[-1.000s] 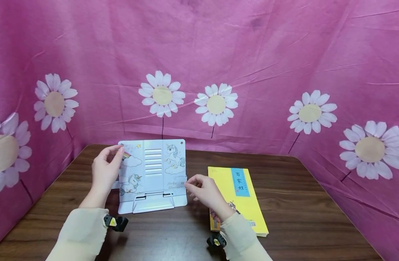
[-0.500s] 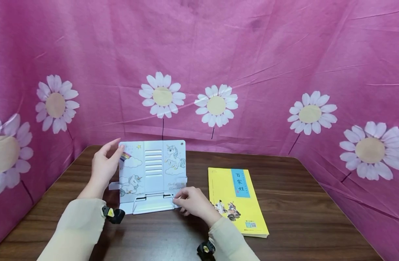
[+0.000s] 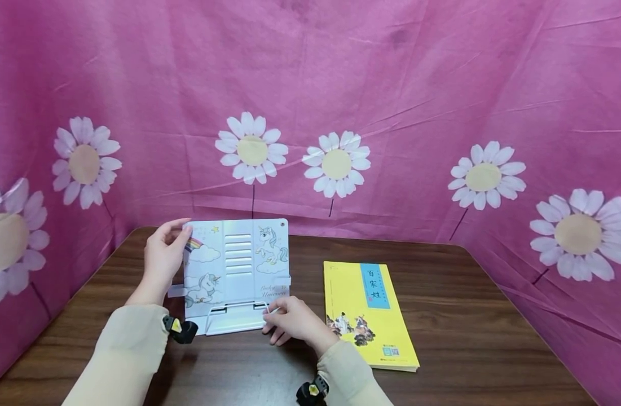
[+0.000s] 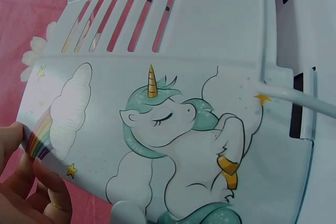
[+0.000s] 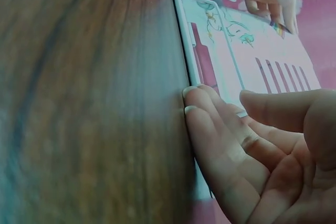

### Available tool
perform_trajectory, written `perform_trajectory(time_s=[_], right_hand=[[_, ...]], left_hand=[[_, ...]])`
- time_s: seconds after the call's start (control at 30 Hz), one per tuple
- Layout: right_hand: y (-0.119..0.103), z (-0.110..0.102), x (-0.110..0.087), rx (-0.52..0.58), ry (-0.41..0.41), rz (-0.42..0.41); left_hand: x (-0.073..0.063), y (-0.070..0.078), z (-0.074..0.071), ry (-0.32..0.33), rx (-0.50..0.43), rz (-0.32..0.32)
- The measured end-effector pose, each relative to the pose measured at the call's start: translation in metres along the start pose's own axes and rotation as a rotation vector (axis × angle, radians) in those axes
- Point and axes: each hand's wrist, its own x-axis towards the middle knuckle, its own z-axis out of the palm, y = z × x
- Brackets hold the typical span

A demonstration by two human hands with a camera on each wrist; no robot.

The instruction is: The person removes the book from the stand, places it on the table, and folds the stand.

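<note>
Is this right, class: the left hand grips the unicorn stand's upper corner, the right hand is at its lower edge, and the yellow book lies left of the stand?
Not quite. The yellow book lies right of the unicorn stand, as the head view shows. The left hand and right hand are as stated.

A: Which parts of the stand (image 3: pixel 237 282) are obscured in the head view?
B: The left hand (image 3: pixel 163 256) covers its upper left corner. The right hand (image 3: pixel 296 321) covers its lower right corner and one end of the wire holder (image 4: pixel 299 96).
A: State the limits of the wrist views.
B: Left wrist: the stand is cut off at top, right and bottom. Right wrist: the table (image 3: pixel 467 321) is blurred; the top edge crops the left hand.
A: Book (image 3: pixel 368 321)?
B: Smallest cover print: unreadable.
A: Sleeves (image 3: pixel 122 352)?
B: Both cropped by the head view's bottom edge.
</note>
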Motion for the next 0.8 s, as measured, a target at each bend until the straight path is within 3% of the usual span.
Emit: perform_trajectory(time_s=[0.2, 0.5, 0.8], right_hand=[[0.003, 0.002, 0.003, 0.059, 0.014, 0.03], [0.003, 0.002, 0.004, 0.068, 0.023, 0.035], [0.0, 0.001, -0.001, 0.027, 0.056, 0.034]], left_hand=[[0.002, -0.001, 0.003, 0.009, -0.038, -0.036], [0.0, 0.002, 0.001, 0.019, -0.006, -0.037], [-0.008, -0.002, 0.001, 0.073, -0.005, 0.019]])
